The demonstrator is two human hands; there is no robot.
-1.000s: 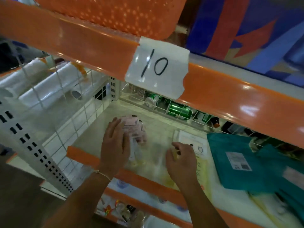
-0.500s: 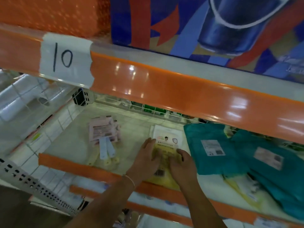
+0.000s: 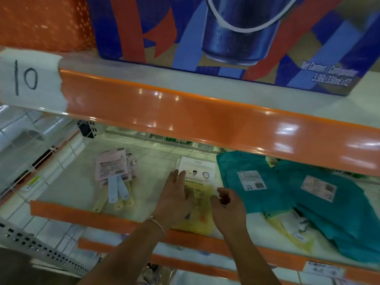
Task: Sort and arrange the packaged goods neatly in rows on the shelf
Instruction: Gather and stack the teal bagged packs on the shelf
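A flat yellow-and-white packet [image 3: 202, 189] lies on the shelf [image 3: 67, 210] between my hands. My left hand [image 3: 174, 199] rests flat on the packet's left side, fingers straight. Fingers loosely curled, my right hand [image 3: 228, 206] sits at the packet's right edge; whether it pinches the packet is unclear. A stack of pink packets with white handles [image 3: 114, 171] lies to the left. Two teal packets [image 3: 253, 182] [image 3: 329, 204] lie to the right, overlapping each other.
An orange shelf lip [image 3: 185, 118] overhangs the shelf, with a white label reading 10 [image 3: 26, 79]. A blue and red carton [image 3: 236, 38] stands on the upper shelf. More yellowish packets [image 3: 287, 229] stick out from under the teal ones. A wire divider [image 3: 30, 140] bounds the left.
Both hands left the pink packets and moved right to the yellow-and-white packet. The view shifted right as well. My left hand now lies flatter on the packet.
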